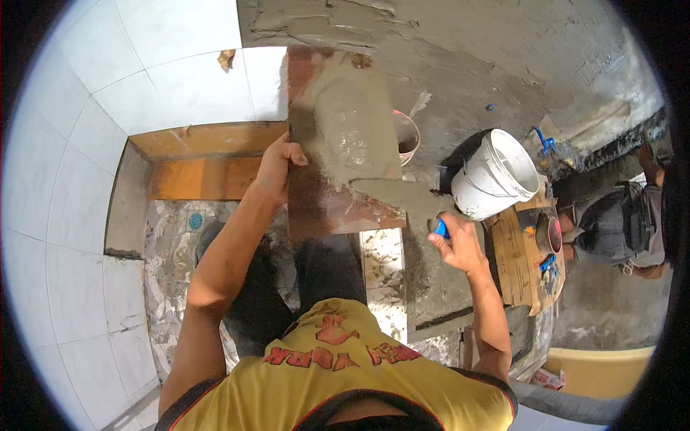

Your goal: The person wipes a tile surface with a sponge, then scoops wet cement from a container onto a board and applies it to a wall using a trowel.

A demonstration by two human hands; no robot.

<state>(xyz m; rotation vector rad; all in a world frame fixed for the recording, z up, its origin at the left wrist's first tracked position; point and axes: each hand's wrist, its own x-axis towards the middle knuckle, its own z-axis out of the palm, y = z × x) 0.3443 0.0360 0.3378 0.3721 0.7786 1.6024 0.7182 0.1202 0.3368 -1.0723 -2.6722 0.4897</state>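
Note:
My left hand (277,169) grips the left edge of a flat reddish-brown board (309,208), thumb on its face. A thick layer of wet grey mortar (352,126) covers much of the board's middle and upper right. My right hand (461,248) is closed around the blue handle (439,229) of a trowel. The trowel's blade (388,192) appears to be the mortar-coated strip lying across the board's lower right, though its outline is hard to make out. Just behind the board's right edge stands a pinkish bucket (406,136), partly hidden.
A white bucket (476,183) stands tilted beyond my right hand. Wooden planks (512,258) and a small pot (553,235) lie right of it. Another person (625,223) is at the far right. White wall tiles (79,194) line the left; wet render (496,57) covers the far wall.

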